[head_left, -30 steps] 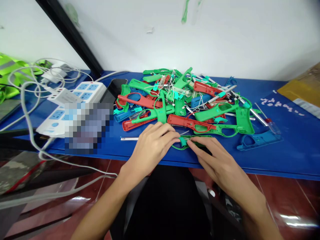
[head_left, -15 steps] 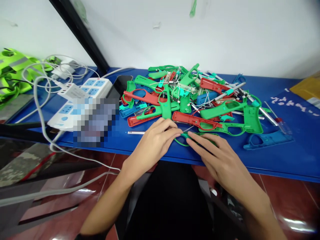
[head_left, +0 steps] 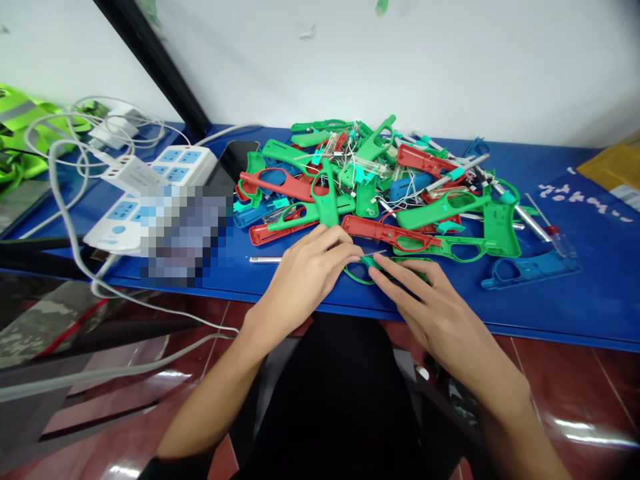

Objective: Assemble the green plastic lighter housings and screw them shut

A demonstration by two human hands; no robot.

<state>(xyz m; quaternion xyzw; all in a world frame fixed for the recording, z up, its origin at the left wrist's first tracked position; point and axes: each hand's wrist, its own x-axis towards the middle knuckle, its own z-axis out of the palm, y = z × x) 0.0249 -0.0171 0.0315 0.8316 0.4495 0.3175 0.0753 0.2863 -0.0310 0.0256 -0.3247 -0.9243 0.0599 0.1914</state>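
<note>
A green lighter casing with a finger loop lies flat near the front edge of the table, partly hidden beneath both hands. My left hand is closed, its thumb and fingers pinched at the casing's left part. From under that hand a thin silver metal tube sticks out to the left. With its fingertips on the casing's middle and the other fingers along its right part, my right hand holds it down. Small teal parts show between the fingertips.
Behind the hands is a heap of green, red and blue casing halves, tubes and wires. A blue casing and a screwdriver lie right. A power strip with cables and a dark phone are left, a yellow packet far right.
The whole view has shifted slightly, so everything sits a little higher and further left. Both hands stay at the green casing with almost the same grip; fingertips moved very little.
</note>
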